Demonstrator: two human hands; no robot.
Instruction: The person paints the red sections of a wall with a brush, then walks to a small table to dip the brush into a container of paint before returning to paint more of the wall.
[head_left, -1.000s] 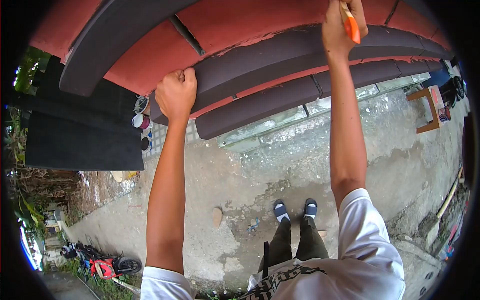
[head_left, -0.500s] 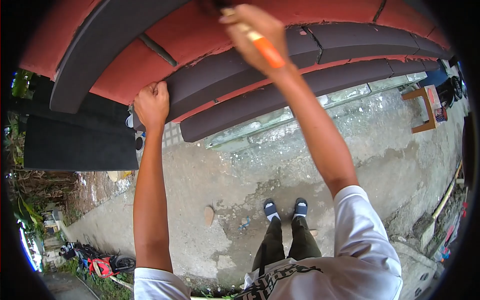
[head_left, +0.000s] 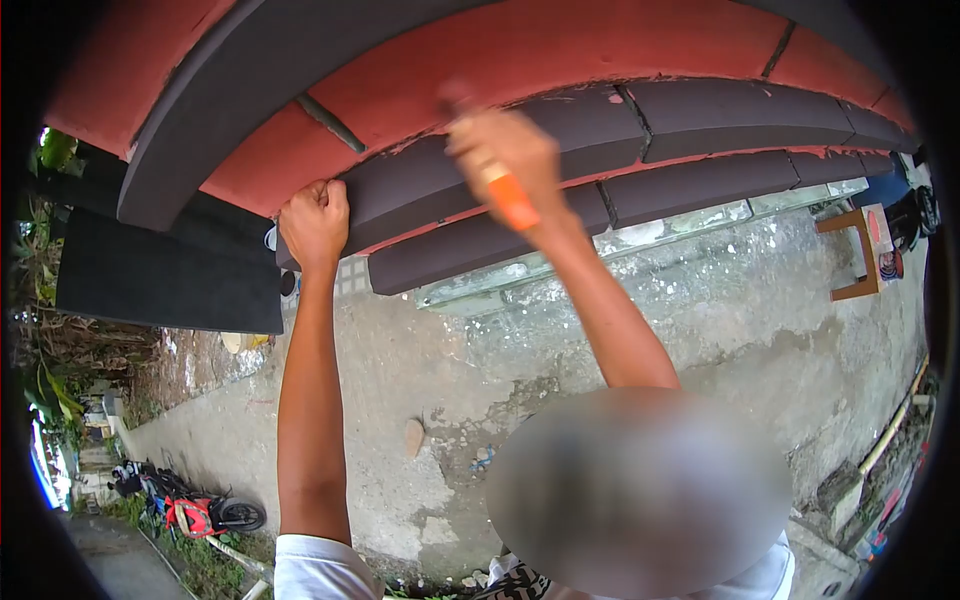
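Note:
My right hand [head_left: 515,160] is closed around a paintbrush [head_left: 514,203] with a pale and orange handle. The brush head is smeared by motion, over the red surface [head_left: 400,70] just above a dark trim band [head_left: 430,180]. My left hand [head_left: 315,222] is a fist at the left end of that band, against the corner where dark and red meet. Whatever its fingers may grip is hidden. A second dark band [head_left: 500,240] runs below the first.
A dark panel [head_left: 165,270] stands at left, with a red motorcycle [head_left: 200,512] lower down. A brown stool [head_left: 850,255] is at right on the stained concrete floor [head_left: 390,350]. A blurred grey patch covers the lower right, hiding my feet.
My right hand has moved down and slightly left with the paintbrush, from the upper red area toward the dark band. My left hand stays at the same corner; the view has shifted slightly.

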